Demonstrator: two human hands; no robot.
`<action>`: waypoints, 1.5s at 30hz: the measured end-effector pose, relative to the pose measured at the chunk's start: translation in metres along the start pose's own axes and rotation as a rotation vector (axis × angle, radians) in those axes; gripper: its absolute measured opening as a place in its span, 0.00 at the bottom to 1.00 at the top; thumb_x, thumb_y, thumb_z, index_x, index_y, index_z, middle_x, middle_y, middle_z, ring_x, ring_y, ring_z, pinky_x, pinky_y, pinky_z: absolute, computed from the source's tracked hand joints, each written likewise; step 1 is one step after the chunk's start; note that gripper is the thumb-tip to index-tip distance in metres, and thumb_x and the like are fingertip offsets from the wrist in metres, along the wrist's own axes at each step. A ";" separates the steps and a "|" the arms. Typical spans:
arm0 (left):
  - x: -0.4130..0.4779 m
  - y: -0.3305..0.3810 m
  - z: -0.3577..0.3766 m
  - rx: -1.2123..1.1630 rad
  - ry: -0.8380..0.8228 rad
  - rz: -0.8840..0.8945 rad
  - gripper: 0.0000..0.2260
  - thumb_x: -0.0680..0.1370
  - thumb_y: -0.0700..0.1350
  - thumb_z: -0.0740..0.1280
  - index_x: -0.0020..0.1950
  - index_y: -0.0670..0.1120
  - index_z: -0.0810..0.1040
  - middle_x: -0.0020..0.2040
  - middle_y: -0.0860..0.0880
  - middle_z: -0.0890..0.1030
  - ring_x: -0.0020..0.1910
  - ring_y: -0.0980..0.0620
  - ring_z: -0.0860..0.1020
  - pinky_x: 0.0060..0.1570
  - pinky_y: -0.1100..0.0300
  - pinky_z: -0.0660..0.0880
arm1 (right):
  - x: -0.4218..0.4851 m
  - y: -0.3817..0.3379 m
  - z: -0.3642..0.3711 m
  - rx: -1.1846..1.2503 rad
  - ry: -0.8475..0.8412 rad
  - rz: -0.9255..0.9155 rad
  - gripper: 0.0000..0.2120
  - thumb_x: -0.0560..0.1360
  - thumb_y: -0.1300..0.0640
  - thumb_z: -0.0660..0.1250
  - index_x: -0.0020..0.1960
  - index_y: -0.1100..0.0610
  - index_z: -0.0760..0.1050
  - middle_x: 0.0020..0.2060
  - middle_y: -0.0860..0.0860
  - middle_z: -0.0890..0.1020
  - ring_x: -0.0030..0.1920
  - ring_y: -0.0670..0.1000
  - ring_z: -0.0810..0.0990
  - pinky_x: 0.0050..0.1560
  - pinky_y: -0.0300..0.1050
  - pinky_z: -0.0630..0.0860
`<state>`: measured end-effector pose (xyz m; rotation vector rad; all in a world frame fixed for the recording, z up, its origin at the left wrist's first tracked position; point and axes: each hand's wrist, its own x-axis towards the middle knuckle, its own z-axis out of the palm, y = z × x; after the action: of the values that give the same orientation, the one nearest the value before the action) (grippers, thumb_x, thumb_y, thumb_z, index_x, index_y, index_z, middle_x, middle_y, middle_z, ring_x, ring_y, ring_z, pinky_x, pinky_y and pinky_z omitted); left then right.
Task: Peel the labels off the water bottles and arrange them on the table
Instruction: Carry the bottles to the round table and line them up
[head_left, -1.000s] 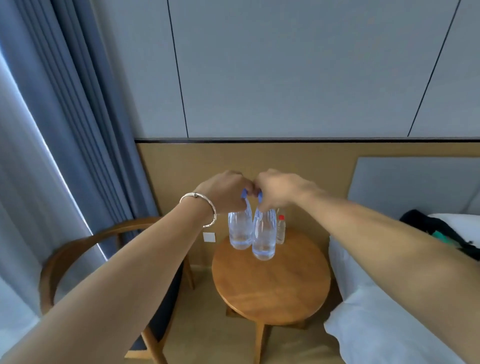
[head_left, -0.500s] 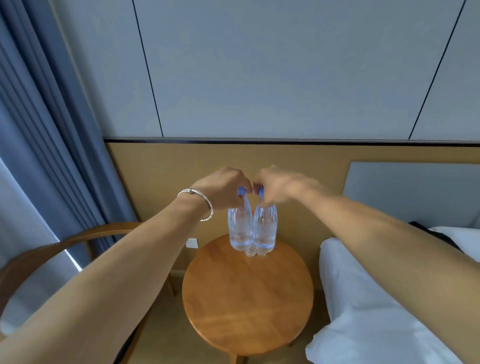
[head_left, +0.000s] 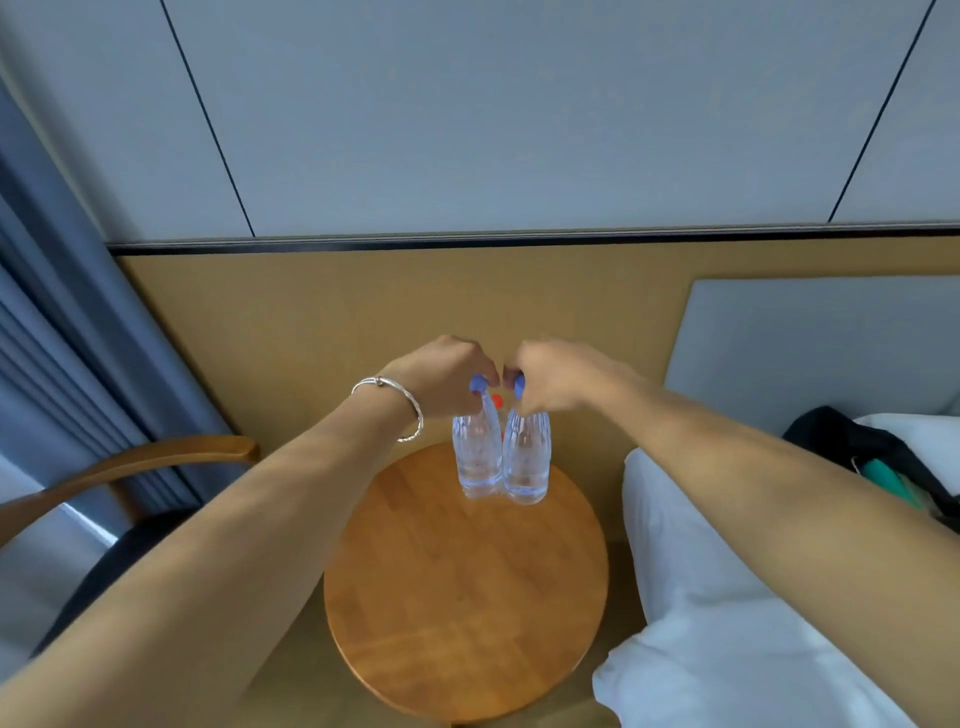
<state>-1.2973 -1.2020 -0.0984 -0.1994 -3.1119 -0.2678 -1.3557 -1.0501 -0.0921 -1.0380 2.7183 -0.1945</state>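
Looking down from the head view, we see two clear water bottles, the left bottle (head_left: 475, 457) and the right bottle (head_left: 527, 462), upright and touching at the far edge of the round wooden counter (head_left: 467, 597). Neither shows a label, so peeling looks done and arranging remains. Our left grip (head_left: 447, 376) pinches the left bottle's blue cap and our right grip (head_left: 550, 376) pinches the right bottle's. Both arms stretch out above the counter. We cannot tell whether the bases touch it.

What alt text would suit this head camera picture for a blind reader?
The left hand holds one clear blue-capped bottle by its top, the right hand a second bottle, side by side over a round wooden table beside a bed.
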 end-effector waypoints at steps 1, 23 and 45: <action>0.009 -0.005 0.008 -0.016 -0.009 -0.001 0.16 0.75 0.37 0.66 0.61 0.50 0.81 0.60 0.50 0.78 0.60 0.50 0.75 0.59 0.56 0.73 | 0.010 0.006 0.004 0.001 -0.021 0.016 0.13 0.74 0.56 0.70 0.58 0.54 0.77 0.47 0.50 0.75 0.45 0.53 0.77 0.35 0.42 0.69; 0.151 -0.134 0.250 -0.158 -0.374 -0.081 0.15 0.77 0.36 0.64 0.61 0.46 0.80 0.64 0.46 0.75 0.60 0.43 0.75 0.52 0.55 0.70 | 0.216 0.113 0.215 0.183 -0.225 0.094 0.08 0.70 0.61 0.68 0.49 0.55 0.78 0.44 0.54 0.80 0.44 0.56 0.79 0.38 0.47 0.73; 0.183 -0.170 0.341 -0.225 -0.445 -0.231 0.15 0.77 0.39 0.62 0.62 0.43 0.79 0.63 0.45 0.76 0.59 0.42 0.76 0.50 0.59 0.65 | 0.296 0.135 0.303 0.253 -0.353 0.034 0.14 0.72 0.63 0.66 0.56 0.55 0.79 0.47 0.53 0.78 0.47 0.55 0.78 0.32 0.41 0.64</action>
<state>-1.5006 -1.2865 -0.4593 0.1209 -3.5407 -0.6654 -1.5793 -1.1617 -0.4600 -0.8609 2.3214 -0.3084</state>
